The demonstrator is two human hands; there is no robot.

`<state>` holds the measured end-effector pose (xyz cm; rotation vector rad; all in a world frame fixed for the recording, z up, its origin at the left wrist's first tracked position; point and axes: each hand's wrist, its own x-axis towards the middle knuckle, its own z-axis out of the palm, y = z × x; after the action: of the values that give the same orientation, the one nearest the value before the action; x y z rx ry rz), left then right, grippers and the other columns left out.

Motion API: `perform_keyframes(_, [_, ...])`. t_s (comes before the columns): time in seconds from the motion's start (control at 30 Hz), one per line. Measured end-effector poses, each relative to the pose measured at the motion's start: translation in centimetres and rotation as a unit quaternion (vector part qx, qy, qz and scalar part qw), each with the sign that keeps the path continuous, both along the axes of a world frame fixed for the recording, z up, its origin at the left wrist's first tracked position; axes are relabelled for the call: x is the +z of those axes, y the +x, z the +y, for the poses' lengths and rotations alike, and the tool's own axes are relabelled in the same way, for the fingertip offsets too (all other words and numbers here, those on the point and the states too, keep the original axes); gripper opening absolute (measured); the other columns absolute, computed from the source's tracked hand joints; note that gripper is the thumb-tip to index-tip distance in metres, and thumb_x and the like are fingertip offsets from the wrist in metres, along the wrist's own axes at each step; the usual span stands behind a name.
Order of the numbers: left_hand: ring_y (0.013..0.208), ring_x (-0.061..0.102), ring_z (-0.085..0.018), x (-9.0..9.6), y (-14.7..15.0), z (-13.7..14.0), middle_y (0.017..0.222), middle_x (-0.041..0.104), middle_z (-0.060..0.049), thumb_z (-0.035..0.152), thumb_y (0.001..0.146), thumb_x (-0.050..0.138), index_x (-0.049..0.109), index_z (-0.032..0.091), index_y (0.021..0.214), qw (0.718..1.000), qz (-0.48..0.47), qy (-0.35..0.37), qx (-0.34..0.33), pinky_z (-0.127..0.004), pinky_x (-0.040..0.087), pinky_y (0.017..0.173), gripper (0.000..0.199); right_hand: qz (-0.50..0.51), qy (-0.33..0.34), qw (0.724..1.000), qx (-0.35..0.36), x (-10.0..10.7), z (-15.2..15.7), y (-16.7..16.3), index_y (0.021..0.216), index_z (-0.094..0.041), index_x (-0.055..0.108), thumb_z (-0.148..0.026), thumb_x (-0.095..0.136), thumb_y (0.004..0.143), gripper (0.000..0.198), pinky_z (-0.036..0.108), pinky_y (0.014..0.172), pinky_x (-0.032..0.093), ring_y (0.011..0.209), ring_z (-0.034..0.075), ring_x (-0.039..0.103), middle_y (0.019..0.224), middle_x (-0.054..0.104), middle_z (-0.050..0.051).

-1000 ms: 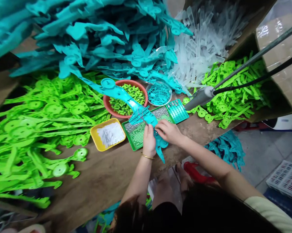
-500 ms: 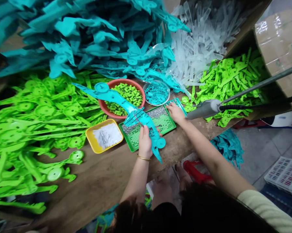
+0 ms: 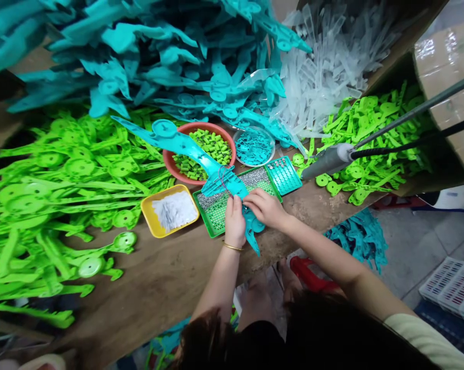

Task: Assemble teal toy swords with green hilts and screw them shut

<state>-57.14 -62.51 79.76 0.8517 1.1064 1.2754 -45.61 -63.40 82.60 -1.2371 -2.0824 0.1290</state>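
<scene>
A long teal plastic part point(image 3: 195, 154) lies slantwise in my left hand point(image 3: 235, 223), which is closed round its lower section. A thin dark red wire point(image 3: 222, 177) loops over the part just above my left thumb. My right hand point(image 3: 268, 208) is at the same section, fingers pinched together against the part's surface; whatever sits between those fingertips is hidden. Beneath the part is a green perforated tray point(image 3: 218, 222) with small metal pieces. A teal tray point(image 3: 288, 177) with small round metal pieces sits to the right of it.
Around the hands are a yellow tub point(image 3: 150, 221) of white strips, a red bowl point(image 3: 170, 164) of green pieces and a clear bowl point(image 3: 272, 151) of teal bits. Green parts point(image 3: 77, 167) pile up left, teal parts point(image 3: 139, 51) behind. A grey tool point(image 3: 326, 162) hangs at right.
My right hand has left the teal tray and come left and down to the teal part. The left hand still holds the part in nearly the same place.
</scene>
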Motion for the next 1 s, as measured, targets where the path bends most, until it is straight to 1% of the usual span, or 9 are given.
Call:
perform_keyframes(0.1, [0.082, 0.051, -0.014, 0.2, -0.2, -0.2, 0.084, 0.055, 0.000, 0.071, 0.079, 0.052, 0.056, 0.019, 0.088, 0.999, 0.032, 0.023, 0.006, -0.026, 0.042, 0.075, 0.053, 0.074, -0.013, 0.997, -0.001, 0.0, -0.1, 0.5, 0.096, -0.017, 0.063, -0.027, 0.048, 0.096, 0.018, 0.027, 0.080, 0.053, 0.091, 0.014, 0.060, 0.093, 0.064, 0.007])
perform_keyframes(0.2, [0.078, 0.049, -0.014, 0.5, -0.4, -0.4, 0.082, 0.054, 0.000, 0.074, 0.079, 0.050, 0.056, 0.019, 0.088, 0.997, 0.065, 0.043, 0.016, -0.027, 0.041, 0.073, 0.056, 0.112, 0.004, 0.994, 0.017, 0.2, -0.5, 0.7, 0.097, -0.017, 0.062, -0.023, 0.050, 0.095, 0.014, 0.028, 0.085, 0.053, 0.094, 0.014, 0.061, 0.095, 0.066, 0.007])
perform_keyframes(0.37, [0.065, 0.042, -0.012, 1.3, -0.6, -0.9, 0.068, 0.045, 0.003, 0.076, 0.077, 0.049, 0.048, 0.020, 0.074, 0.990, 0.111, 0.074, 0.038, -0.027, 0.039, 0.064, 0.056, -0.015, 0.056, 0.997, 0.055, 1.0, -1.5, 0.0, 0.100, -0.014, 0.061, -0.018, 0.046, 0.095, 0.016, 0.026, 0.081, 0.054, 0.093, 0.014, 0.066, 0.097, 0.070, 0.008])
perform_keyframes(0.5, [0.071, 0.050, -0.014, 2.3, -1.3, -1.8, 0.074, 0.054, 0.000, 0.079, 0.076, 0.047, 0.051, 0.019, 0.079, 0.986, 0.126, 0.099, 0.053, -0.029, 0.044, 0.071, 0.059, -0.094, 0.126, 0.987, 0.036, 1.9, -2.3, -0.7, 0.098, -0.014, 0.061, -0.019, 0.044, 0.096, 0.018, 0.024, 0.070, 0.054, 0.088, 0.014, 0.068, 0.096, 0.072, 0.008])
perform_keyframes(0.63, [0.079, 0.059, -0.017, 3.6, -2.5, -3.0, 0.085, 0.063, -0.003, 0.073, 0.080, 0.048, 0.056, 0.019, 0.086, 0.986, 0.107, 0.111, 0.056, -0.031, 0.048, 0.080, 0.054, -0.077, 0.171, 0.981, 0.054, 2.9, -3.5, -1.1, 0.097, -0.017, 0.057, -0.020, 0.040, 0.097, 0.017, 0.023, 0.065, 0.053, 0.090, 0.011, 0.070, 0.099, 0.073, 0.008])
perform_keyframes(0.73, [0.069, 0.058, -0.015, 4.3, -3.0, -3.1, 0.077, 0.062, -0.002, 0.069, 0.083, 0.049, 0.057, 0.020, 0.089, 0.993, 0.046, 0.098, 0.049, -0.030, 0.050, 0.073, 0.050, -0.032, 0.155, 0.984, 0.080, 3.6, -4.1, -1.3, 0.104, -0.020, 0.053, -0.019, 0.044, 0.095, 0.012, 0.024, 0.064, 0.054, 0.097, 0.012, 0.069, 0.111, 0.071, 0.009])
perform_keyframes(0.83, [0.064, 0.051, -0.013, 4.3, -3.2, -2.7, 0.068, 0.053, 0.001, 0.072, 0.080, 0.049, 0.054, 0.020, 0.077, 0.991, 0.048, 0.082, 0.092, -0.027, 0.048, 0.068, 0.053, 0.027, 0.125, 0.989, 0.068, 4.0, -3.9, -1.5, 0.110, -0.020, 0.052, -0.016, 0.046, 0.093, 0.018, 0.024, 0.074, 0.056, 0.104, 0.012, 0.067, 0.111, 0.071, 0.009])
perform_keyframes(0.9, [0.064, 0.046, -0.012, 4.0, -3.1, -2.5, 0.067, 0.048, 0.002, 0.074, 0.079, 0.049, 0.051, 0.019, 0.074, 0.989, 0.070, 0.072, 0.109, -0.026, 0.045, 0.068, 0.055, 0.017, 0.123, 0.991, 0.041, 4.1, -3.4, -1.7, 0.107, -0.020, 0.058, -0.018, 0.049, 0.093, 0.017, 0.025, 0.078, 0.057, 0.100, 0.013, 0.068, 0.105, 0.071, 0.007])
perform_keyframes(1.0, [0.072, 0.049, -0.012, 3.3, -2.8, -2.7, 0.075, 0.051, 0.002, 0.073, 0.078, 0.051, 0.052, 0.020, 0.079, 0.993, 0.058, 0.042, 0.090, -0.025, 0.046, 0.073, 0.054, -0.045, 0.141, 0.989, -0.007, 3.6, -2.7, -1.9, 0.098, -0.023, 0.068, -0.026, 0.052, 0.093, 0.017, 0.025, 0.069, 0.056, 0.084, 0.013, 0.066, 0.089, 0.070, 0.006])
